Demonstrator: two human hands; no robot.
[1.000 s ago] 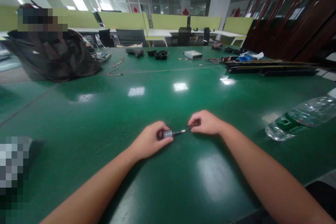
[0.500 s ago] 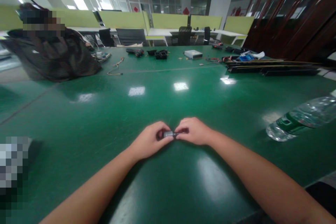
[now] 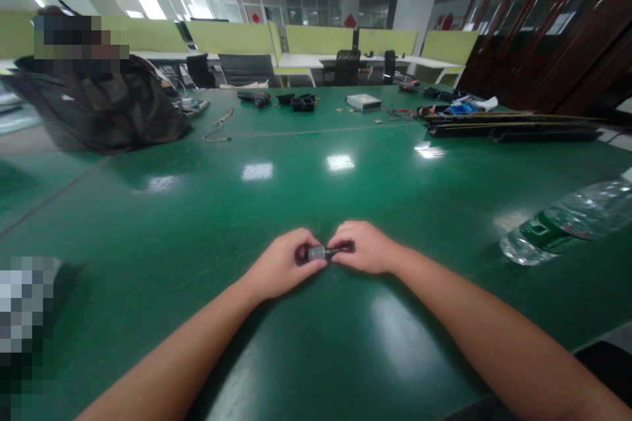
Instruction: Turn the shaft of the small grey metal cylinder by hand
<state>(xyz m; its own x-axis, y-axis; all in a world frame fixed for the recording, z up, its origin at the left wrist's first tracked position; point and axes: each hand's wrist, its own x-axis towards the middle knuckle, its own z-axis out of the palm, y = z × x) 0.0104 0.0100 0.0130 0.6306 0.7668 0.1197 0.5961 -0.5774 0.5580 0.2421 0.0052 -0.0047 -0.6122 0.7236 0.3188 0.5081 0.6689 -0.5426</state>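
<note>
My left hand [image 3: 285, 263] is closed around a small silvery cylindrical piece [image 3: 316, 253], pinched between thumb and fingers. A thin dark shaft-like part [image 3: 340, 250] extends from its right side, and my right hand [image 3: 364, 248] pinches that part. The two hands nearly meet, low over the green tabletop [image 3: 296, 204]. What exactly the small object is cannot be made out, as fingers cover both of its ends.
A clear plastic bottle [image 3: 567, 223] lies on its side at the right. A dark bag [image 3: 113, 105] stands at the far left. Black strips [image 3: 513, 127], a grey box [image 3: 363, 102] and several dark parts lie along the table's far side. A blurred-out object [image 3: 24, 302] is at the near left.
The fingers of my right hand have shifted very slightly, and a little more of the dark part shows between the hands. Otherwise the scene is the same.
</note>
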